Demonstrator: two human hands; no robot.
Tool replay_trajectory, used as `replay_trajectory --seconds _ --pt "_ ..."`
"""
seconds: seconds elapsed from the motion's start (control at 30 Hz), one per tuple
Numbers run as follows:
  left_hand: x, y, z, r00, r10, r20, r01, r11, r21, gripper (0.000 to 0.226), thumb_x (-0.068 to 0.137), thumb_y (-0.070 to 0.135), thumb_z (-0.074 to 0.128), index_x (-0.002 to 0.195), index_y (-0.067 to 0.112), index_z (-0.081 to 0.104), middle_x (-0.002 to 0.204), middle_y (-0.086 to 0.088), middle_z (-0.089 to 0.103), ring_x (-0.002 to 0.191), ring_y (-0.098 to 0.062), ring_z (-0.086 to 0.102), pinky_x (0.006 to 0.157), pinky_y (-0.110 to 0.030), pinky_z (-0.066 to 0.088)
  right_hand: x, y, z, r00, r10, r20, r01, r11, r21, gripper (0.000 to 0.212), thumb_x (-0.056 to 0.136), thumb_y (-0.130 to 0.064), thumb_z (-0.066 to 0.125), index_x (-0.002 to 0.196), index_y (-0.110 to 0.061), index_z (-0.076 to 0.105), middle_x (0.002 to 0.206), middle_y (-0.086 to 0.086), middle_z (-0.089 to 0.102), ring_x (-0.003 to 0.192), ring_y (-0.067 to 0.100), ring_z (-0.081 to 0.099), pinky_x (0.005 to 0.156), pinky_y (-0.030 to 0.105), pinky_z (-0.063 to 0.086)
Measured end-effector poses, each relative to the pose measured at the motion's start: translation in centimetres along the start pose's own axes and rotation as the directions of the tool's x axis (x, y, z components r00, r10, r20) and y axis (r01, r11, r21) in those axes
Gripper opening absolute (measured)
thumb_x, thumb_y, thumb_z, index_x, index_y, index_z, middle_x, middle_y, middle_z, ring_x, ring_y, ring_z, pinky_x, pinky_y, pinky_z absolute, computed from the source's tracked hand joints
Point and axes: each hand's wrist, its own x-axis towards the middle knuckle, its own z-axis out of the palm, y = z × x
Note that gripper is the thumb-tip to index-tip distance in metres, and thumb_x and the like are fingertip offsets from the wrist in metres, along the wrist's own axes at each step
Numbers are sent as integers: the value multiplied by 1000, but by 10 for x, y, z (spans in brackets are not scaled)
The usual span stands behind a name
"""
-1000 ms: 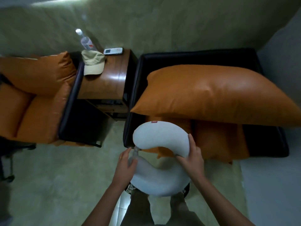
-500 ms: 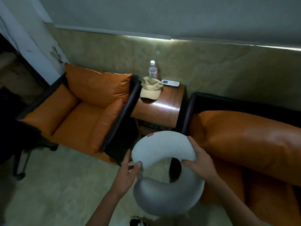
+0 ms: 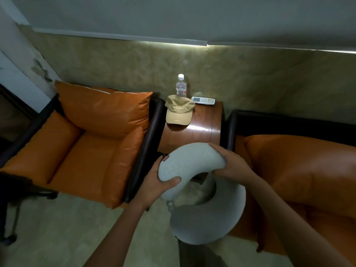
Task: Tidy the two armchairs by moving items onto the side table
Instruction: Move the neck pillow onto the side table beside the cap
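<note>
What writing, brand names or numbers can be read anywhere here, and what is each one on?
No text here is legible.
Red tag on the neck pillow: too small to read.
Label on the water bottle: blurred.
Small marks on the front of the cap: blurred.
Remote control: its screen and buttons are too small to read.

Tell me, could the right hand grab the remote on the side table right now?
Probably not yet: the right hand and left hand both grip the neck pillow. The remote lies far back on the side table, nothing blocking it.
</note>
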Motion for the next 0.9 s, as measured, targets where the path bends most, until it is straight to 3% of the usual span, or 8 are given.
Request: replay_trajectory --seconds 0.1,0.2,0.4,0.6,0.67,0.73,0.83,0.9 --pt "48 8 -17 996 9 86 -17 996 90 113 57 70 86 147 62 19 139 38 40 123 17 43 94 -18 43 47 -1 -7 999 -25 34 27 998 -49 103 68 -51 76 149 -62 14 145 -7 48 129 16 47 102 36 45" --pt "94 19 -25 989 -5 145 -17 988 155 121 56 59 90 152 58 15 151 23 36 136 -2 40 108 -36 42 94 -1 -20 995 -46 93 56 993 -100 102 71 -44 79 149 -61 16 141 -5 52 124 17 50 97 36 46" --pt "164 21 -24 997 30 71 -36 996 85 100 59 50 83 143 62 30 139 20 47 127 -10 50 98 -41 50 167 3 -47 994 -33 104 47 991 -128 101 71 -41 80 155 -45 24 150 -2 45 131 21 45 105 48 44" --pt "223 4 -17 999 -38 4 38 997 -74 92 63 42 82 145 52 41 138 13 57 121 -10 59 92 -39 55 191 41 -42 997 -7 -75 -10 975 -221 91 82 -53 72 157 -43 21 161 -2 30 146 24 29 119 56 22" --pt "241 -3 -16 998 -62 -16 59 990 -130 86 62 39 82 139 54 46 135 15 60 119 -7 61 89 -31 56 184 70 -33 982 114 -150 -131 985 -112 90 84 -51 74 156 -47 19 164 -3 23 150 22 20 121 55 19" --pt "255 -13 -17 994 -93 -55 83 982 -167 82 63 34 82 136 52 49 131 17 64 116 -3 63 82 -22 56 173 99 -18 934 282 -219 -260 958 124 90 82 -47 79 155 -46 25 164 -2 23 150 21 20 120 48 24" --pt "272 -34 -18 980 -177 -87 153 962 -227 82 70 21 81 142 44 49 131 15 65 117 -9 64 87 -31 59 157 125 16 844 515 -150 -378 769 516 92 78 -47 82 154 -43 29 158 -6 34 144 18 36 111 39 39" --pt "284 -49 -16 974 -209 -91 181 951 -250 83 70 22 81 144 43 48 132 12 65 116 -12 65 83 -31 60 153 130 40 825 563 -46 -393 630 670 91 76 -46 82 149 -52 29 157 -13 37 141 17 42 105 36 45"
